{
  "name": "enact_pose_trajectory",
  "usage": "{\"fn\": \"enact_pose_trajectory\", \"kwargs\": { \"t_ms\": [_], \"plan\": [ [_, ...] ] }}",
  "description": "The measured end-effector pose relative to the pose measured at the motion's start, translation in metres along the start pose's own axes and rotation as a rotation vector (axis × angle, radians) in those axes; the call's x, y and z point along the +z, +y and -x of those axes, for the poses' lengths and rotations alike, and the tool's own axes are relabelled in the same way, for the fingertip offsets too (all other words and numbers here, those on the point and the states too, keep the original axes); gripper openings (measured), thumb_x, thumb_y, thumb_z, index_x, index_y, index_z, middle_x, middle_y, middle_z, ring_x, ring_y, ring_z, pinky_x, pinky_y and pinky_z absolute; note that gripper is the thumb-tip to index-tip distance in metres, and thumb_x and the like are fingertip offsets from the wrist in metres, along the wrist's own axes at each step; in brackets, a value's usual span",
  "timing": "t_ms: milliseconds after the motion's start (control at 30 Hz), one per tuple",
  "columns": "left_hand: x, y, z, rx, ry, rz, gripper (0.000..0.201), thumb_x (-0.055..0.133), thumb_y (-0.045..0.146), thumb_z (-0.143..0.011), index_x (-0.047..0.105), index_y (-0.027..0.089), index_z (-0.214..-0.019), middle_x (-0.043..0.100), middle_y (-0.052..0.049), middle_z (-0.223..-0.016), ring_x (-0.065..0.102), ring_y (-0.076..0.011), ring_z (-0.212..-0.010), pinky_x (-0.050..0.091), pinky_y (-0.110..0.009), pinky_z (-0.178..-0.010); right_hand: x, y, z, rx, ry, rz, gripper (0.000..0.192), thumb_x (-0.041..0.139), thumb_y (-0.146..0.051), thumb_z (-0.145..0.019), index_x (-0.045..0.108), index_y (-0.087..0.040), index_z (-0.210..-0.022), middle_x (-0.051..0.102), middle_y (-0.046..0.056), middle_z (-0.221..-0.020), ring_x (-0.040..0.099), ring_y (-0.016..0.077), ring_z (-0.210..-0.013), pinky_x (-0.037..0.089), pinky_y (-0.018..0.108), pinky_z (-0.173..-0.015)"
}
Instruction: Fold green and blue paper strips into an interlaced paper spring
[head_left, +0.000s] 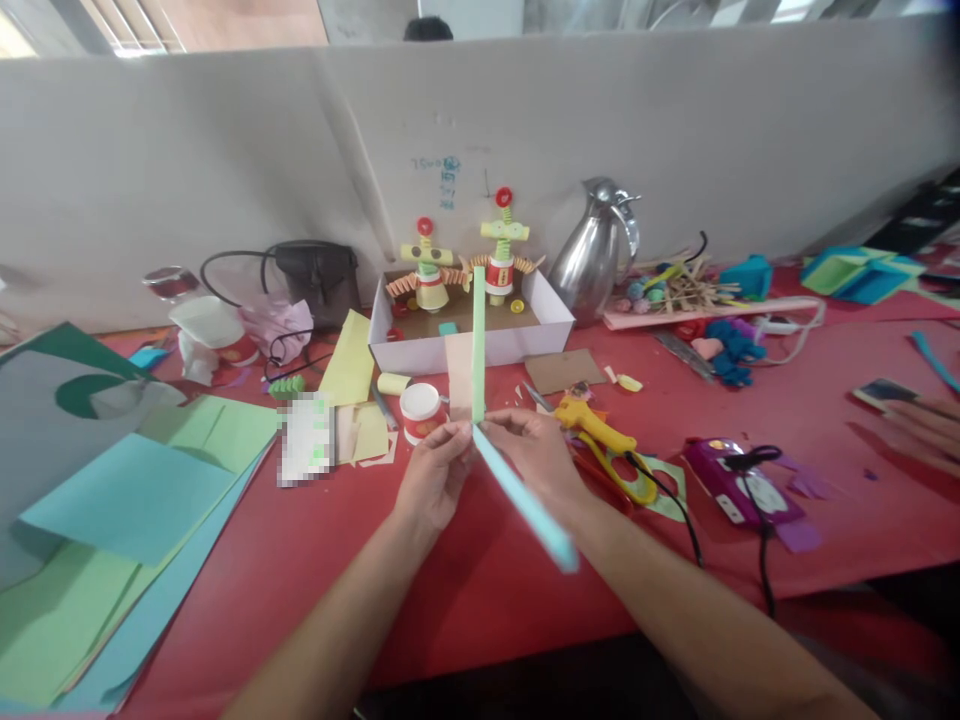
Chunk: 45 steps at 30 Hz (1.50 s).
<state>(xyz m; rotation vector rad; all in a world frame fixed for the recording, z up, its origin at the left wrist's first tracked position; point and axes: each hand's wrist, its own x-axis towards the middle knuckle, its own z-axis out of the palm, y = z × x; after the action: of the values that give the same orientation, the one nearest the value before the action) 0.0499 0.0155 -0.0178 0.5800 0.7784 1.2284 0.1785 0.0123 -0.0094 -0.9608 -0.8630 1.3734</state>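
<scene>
My left hand (pixel 436 475) and my right hand (pixel 538 452) meet over the red table, fingertips pinched together where two paper strips join. The green paper strip (pixel 478 340) points up from my fingers. From the same spot the light blue paper strip (pixel 525 498) slants down to the right, its free end blurred. My fingers hide how the two strips meet. Just beyond my left hand stands a red and white paper cup (pixel 421 412). Yellow-handled scissors (pixel 600 430) and a yellow hot glue gun-like tool lie close to my right hand.
Two paper figures (pixel 429 285) stand in a white box (pixel 472 345) at the back. A steel jug (pixel 596 245) is beside it. Coloured paper sheets (pixel 131 500) lie left. A purple power strip (pixel 742 485) with cables is at right, near another person's hand (pixel 926 430).
</scene>
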Motion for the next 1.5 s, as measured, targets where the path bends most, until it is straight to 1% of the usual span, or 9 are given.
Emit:
{"fn": "enact_pose_trajectory", "kwargs": {
  "t_ms": [133, 300, 500, 633, 700, 900, 1133, 1300, 1500],
  "plan": [
    [0.002, 0.000, 0.002, 0.045, -0.020, -0.053, 0.017, 0.084, 0.024, -0.067, 0.074, 0.013, -0.074, 0.065, -0.001, -0.067, 0.058, -0.0078, -0.064, 0.048, -0.019, -0.067, -0.002, 0.004, -0.003, -0.047, 0.017, -0.021, 0.020, 0.086, -0.038, -0.060, 0.079, -0.024, -0.072, 0.072, 0.001, -0.063, 0.066, 0.0172, -0.057, 0.058, 0.035, -0.064],
    [0.001, -0.003, 0.003, 0.114, -0.009, -0.090, 0.017, 0.083, 0.029, -0.071, 0.076, 0.015, -0.079, 0.068, -0.003, -0.072, 0.061, -0.0094, -0.067, 0.049, -0.022, -0.071, -0.001, 0.002, -0.003, -0.075, 0.038, 0.015, 0.018, 0.086, -0.037, -0.061, 0.080, -0.025, -0.073, 0.072, 0.000, -0.062, 0.066, 0.0184, -0.058, 0.058, 0.039, -0.070],
    [-0.001, -0.007, 0.003, 0.214, -0.006, -0.131, 0.018, 0.079, 0.031, -0.075, 0.077, 0.016, -0.083, 0.069, -0.002, -0.072, 0.061, -0.0111, -0.070, 0.051, -0.025, -0.074, 0.002, -0.005, 0.003, -0.126, -0.033, 0.067, 0.019, 0.084, -0.038, -0.065, 0.081, -0.026, -0.079, 0.077, 0.002, -0.076, 0.069, 0.0209, -0.070, 0.057, 0.042, -0.080],
    [-0.001, -0.007, 0.003, 0.249, 0.035, -0.102, 0.015, 0.079, 0.029, -0.075, 0.077, 0.017, -0.084, 0.072, -0.003, -0.079, 0.063, -0.0115, -0.073, 0.051, -0.025, -0.075, 0.005, -0.010, 0.008, -0.131, -0.103, 0.116, 0.024, 0.083, -0.036, -0.067, 0.080, -0.029, -0.090, 0.078, 0.001, -0.091, 0.071, 0.0243, -0.089, 0.055, 0.043, -0.090],
    [-0.001, -0.007, 0.003, 0.253, 0.052, -0.102, 0.016, 0.079, 0.030, -0.075, 0.077, 0.018, -0.085, 0.073, -0.003, -0.081, 0.064, -0.0116, -0.074, 0.050, -0.025, -0.074, 0.007, -0.009, 0.010, -0.134, -0.095, 0.115, 0.025, 0.083, -0.035, -0.068, 0.079, -0.030, -0.092, 0.078, 0.000, -0.096, 0.070, 0.0244, -0.095, 0.055, 0.042, -0.093],
    [0.002, -0.006, 0.004, 0.214, 0.019, -0.087, 0.015, 0.081, 0.029, -0.073, 0.075, 0.017, -0.079, 0.073, -0.003, -0.080, 0.067, -0.0139, -0.076, 0.052, -0.029, -0.082, 0.007, 0.002, 0.006, -0.091, -0.026, 0.031, 0.017, 0.078, -0.035, -0.072, 0.079, -0.024, -0.085, 0.078, 0.002, -0.084, 0.072, 0.0229, -0.085, 0.055, 0.040, -0.088],
    [0.002, 0.008, 0.005, 0.145, 0.037, -0.114, 0.018, 0.081, 0.033, -0.071, 0.075, 0.016, -0.076, 0.071, -0.003, -0.074, 0.065, -0.0141, -0.071, 0.053, -0.029, -0.073, 0.005, -0.003, 0.004, -0.062, -0.010, 0.032, 0.010, 0.077, -0.032, -0.070, 0.078, -0.022, -0.070, 0.072, 0.001, -0.067, 0.066, 0.0180, -0.067, 0.054, 0.037, -0.077],
    [0.002, 0.015, 0.007, 0.146, 0.046, -0.348, 0.017, 0.083, 0.030, -0.069, 0.076, 0.016, -0.075, 0.070, -0.003, -0.069, 0.060, -0.0108, -0.062, 0.049, -0.024, -0.064, 0.002, -0.001, 0.003, -0.043, -0.019, 0.060, 0.010, 0.077, -0.030, -0.069, 0.076, -0.021, -0.067, 0.071, 0.000, -0.067, 0.064, 0.0167, -0.069, 0.052, 0.034, -0.075],
    [0.003, 0.008, 0.006, 0.201, 0.054, -0.221, 0.017, 0.082, 0.030, -0.071, 0.076, 0.015, -0.077, 0.071, -0.003, -0.074, 0.063, -0.0114, -0.068, 0.052, -0.025, -0.072, 0.003, 0.004, 0.002, -0.036, -0.099, -0.045, 0.014, 0.080, -0.031, -0.071, 0.078, -0.023, -0.083, 0.075, 0.000, -0.079, 0.068, 0.0179, -0.081, 0.051, 0.036, -0.087]
  ]
}}
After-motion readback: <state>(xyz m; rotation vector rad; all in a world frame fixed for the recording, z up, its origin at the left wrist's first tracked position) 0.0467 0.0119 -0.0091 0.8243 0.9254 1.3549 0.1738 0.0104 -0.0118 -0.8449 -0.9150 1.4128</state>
